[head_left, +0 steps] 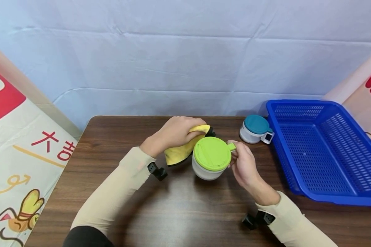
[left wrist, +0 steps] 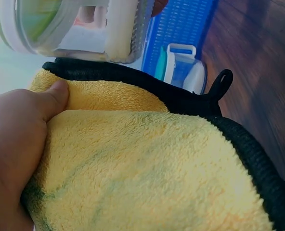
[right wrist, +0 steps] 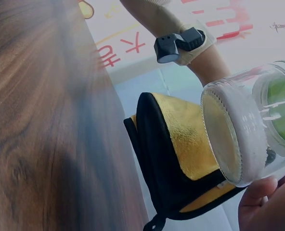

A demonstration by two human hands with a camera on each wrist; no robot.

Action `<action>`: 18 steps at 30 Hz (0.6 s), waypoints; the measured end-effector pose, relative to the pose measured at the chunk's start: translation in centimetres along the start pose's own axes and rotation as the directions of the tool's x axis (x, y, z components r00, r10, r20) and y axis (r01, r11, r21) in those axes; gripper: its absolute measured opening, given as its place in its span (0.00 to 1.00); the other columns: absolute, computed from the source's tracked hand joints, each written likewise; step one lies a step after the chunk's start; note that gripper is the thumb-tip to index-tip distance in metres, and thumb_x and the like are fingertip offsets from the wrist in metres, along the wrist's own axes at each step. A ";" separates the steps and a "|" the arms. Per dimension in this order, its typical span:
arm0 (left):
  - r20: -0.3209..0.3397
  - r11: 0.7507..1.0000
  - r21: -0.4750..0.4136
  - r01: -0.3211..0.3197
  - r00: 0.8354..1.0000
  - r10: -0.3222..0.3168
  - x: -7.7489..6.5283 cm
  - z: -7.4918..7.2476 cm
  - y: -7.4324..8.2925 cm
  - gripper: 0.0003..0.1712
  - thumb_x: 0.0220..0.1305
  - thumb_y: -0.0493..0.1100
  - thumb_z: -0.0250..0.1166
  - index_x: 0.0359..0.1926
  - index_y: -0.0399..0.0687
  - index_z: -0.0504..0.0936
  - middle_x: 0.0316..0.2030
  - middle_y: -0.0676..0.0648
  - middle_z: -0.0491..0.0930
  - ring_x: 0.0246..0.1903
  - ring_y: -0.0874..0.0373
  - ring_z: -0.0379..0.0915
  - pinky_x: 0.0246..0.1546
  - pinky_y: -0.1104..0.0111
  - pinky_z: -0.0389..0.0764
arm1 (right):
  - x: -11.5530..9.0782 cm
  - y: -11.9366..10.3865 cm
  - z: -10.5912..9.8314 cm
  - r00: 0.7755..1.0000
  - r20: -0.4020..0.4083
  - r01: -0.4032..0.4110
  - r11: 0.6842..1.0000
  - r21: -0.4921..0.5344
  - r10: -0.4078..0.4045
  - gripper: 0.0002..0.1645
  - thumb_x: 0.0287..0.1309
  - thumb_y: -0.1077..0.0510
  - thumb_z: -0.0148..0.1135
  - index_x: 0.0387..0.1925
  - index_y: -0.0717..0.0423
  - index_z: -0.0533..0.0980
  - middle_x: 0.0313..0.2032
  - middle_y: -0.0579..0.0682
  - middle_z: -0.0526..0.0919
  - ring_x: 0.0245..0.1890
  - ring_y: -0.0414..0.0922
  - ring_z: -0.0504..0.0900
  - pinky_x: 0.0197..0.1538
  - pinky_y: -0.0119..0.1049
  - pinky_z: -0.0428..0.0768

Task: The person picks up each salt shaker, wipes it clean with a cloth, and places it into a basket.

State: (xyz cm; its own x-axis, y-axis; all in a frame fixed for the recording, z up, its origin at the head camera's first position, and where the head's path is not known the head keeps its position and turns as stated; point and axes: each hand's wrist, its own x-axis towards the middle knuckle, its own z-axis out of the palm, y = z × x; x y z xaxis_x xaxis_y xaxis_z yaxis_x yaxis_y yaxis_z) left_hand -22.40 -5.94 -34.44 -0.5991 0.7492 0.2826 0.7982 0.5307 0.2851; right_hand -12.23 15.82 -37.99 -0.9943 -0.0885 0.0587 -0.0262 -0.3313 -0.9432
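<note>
A clear seasoning jar [head_left: 208, 173] with a lime-green lid is held up off the table, its handle gripped by my right hand [head_left: 245, 166]. White contents lie at its bottom in the right wrist view. My left hand [head_left: 180, 132] pinches a folded yellow cloth [head_left: 178, 154] with black edging, just left of the jar. The left wrist view shows the thumb on top of the cloth [left wrist: 147, 163] and a black hanging loop at its corner. Whether the cloth touches the jar I cannot tell. The left fingers under the cloth are hidden.
A second jar [head_left: 251, 135] with a teal lid stands at the table's back right. Beside it, a blue perforated basket [head_left: 306, 195] sits along the right side. The brown wooden table [head_left: 173, 212] ends at a pale cloth backdrop [head_left: 173, 61].
</note>
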 end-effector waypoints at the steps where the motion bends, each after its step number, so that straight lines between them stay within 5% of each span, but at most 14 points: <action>1: -0.006 1.000 -0.002 0.002 1.000 -0.002 -0.2 0.0 -0.1 0.11 0.74 0.51 0.62 0.51 0.57 0.85 0.44 0.58 0.86 0.38 0.62 0.81 0.40 0.61 0.80 | 0.0 0.0 0.0 1.000 -0.002 0.000 1.000 0.001 0.000 0.26 0.75 0.61 0.34 0.16 0.50 0.63 0.17 0.40 0.67 0.16 0.35 0.66 0.21 0.30 0.64; 18: -0.080 1.000 -0.028 0.003 0.997 -0.005 -2.3 -1.1 -0.9 0.10 0.72 0.49 0.66 0.50 0.55 0.84 0.42 0.57 0.86 0.34 0.61 0.80 0.35 0.60 0.79 | 0.2 -0.3 -0.5 0.997 -0.073 0.018 0.999 0.031 -0.016 0.27 0.73 0.63 0.33 0.16 0.49 0.66 0.17 0.40 0.69 0.17 0.35 0.68 0.22 0.28 0.64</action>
State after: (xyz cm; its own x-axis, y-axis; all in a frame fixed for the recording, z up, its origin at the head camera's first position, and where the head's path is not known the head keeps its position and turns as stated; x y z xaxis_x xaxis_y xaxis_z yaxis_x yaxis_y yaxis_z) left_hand -21.80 -8.57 -34.31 -0.6065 0.7123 0.3533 0.7942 0.5217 0.3114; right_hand -12.51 16.37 -37.88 -0.9987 -0.0145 0.0495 -0.0410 -0.3614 -0.9315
